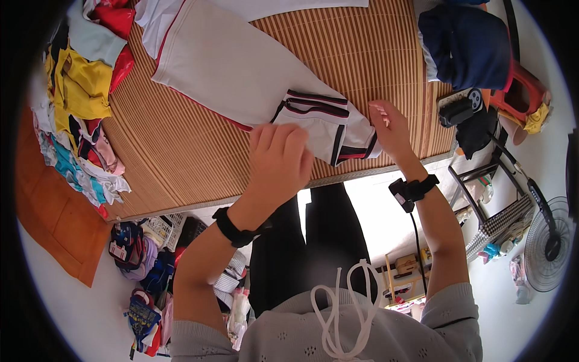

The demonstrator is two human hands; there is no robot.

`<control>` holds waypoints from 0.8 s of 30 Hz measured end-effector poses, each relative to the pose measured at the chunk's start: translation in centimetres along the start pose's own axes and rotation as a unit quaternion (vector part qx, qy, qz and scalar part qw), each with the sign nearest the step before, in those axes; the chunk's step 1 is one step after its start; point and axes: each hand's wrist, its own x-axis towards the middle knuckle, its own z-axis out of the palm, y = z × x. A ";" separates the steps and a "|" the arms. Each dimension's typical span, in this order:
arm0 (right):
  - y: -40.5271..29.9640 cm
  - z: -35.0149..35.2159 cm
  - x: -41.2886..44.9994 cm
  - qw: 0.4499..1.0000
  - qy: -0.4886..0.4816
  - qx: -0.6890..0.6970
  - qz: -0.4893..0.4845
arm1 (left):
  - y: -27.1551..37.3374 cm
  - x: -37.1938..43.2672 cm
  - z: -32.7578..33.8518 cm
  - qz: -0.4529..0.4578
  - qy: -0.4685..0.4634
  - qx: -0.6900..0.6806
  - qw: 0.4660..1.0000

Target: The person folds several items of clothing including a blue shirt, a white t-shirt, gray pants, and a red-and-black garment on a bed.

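A white garment (226, 59) with dark red piping is spread over the slatted bamboo mat (181, 163). Its near end, a striped white section (312, 113) with black and red bands, lies folded over itself close to the mat's front edge. My left hand (278, 158) is over the left side of this section, back upward and fingers curled; whether it grips cloth is hidden. Beside the section's right end is my right hand (391, 126), palm turned inward, fingers loosely bent, with nothing visible in them. Both wrists carry black straps.
Yellow clothing (83, 81) and other garments are heaped along the left. Dark navy clothing (466, 45) lies at the far right, near a phone (475, 97) and a black case (454, 112). A pedestal fan (549, 244) and a stool (502, 221) stand right; bags (129, 244) sit lower left.
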 end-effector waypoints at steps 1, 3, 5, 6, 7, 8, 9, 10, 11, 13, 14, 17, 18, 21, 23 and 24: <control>-0.2 0.1 0.1 1.000 -0.002 0.000 -0.001 | -0.9 -2.0 0.5 -0.002 0.001 0.000 1.000; -1.0 0.6 0.1 0.992 -0.087 -0.022 0.083 | -2.3 -5.3 1.7 0.035 -0.051 0.012 0.998; -1.9 1.2 0.6 0.987 -0.106 -0.079 0.091 | -3.8 -7.4 3.5 0.076 -0.082 0.085 0.990; -2.8 1.2 0.9 0.979 -0.133 -0.121 0.099 | -3.9 -7.5 4.0 0.120 -0.115 0.159 0.973; -3.3 1.3 1.2 0.968 -0.159 -0.164 0.106 | -4.2 -7.4 4.7 0.115 -0.108 0.157 0.975; -3.4 1.5 1.7 0.960 -0.197 -0.153 0.127 | -4.5 -7.1 5.6 0.106 -0.135 0.140 0.975; -3.5 1.6 2.1 0.959 -0.201 -0.160 0.120 | -4.7 -6.4 6.2 0.097 -0.160 0.124 0.974; -3.5 1.9 2.3 0.952 -0.230 -0.161 0.121 | -4.7 -5.9 6.7 0.090 -0.152 0.125 0.976; -3.4 2.3 2.4 0.944 -0.260 -0.162 0.121 | -4.7 -5.4 7.1 0.064 -0.135 0.087 0.985; -1.9 2.4 2.2 0.941 -0.196 -0.277 -0.012 | -4.7 -4.8 8.0 0.034 -0.107 0.049 0.992; -2.1 2.4 2.6 0.935 -0.249 -0.242 0.069 | -4.9 -5.0 8.3 0.037 -0.099 0.069 0.992; -3.4 2.4 2.1 0.921 -0.298 -0.150 0.201 | -5.1 -5.4 8.8 0.017 -0.058 0.077 0.995; -3.1 1.7 2.2 0.914 -0.298 -0.067 0.268 | -4.8 -5.1 8.7 0.002 -0.071 0.043 0.997; -3.6 1.0 2.4 0.875 -0.305 0.036 0.375 | -4.7 -5.1 8.5 -0.013 -0.071 0.024 0.997; -4.5 0.8 2.1 0.843 -0.271 0.151 0.440 | -5.0 -5.2 8.4 -0.008 -0.056 0.038 0.998; -5.1 0.5 2.2 0.815 -0.287 0.199 0.463 | -5.1 -5.3 8.1 -0.003 -0.055 0.016 0.998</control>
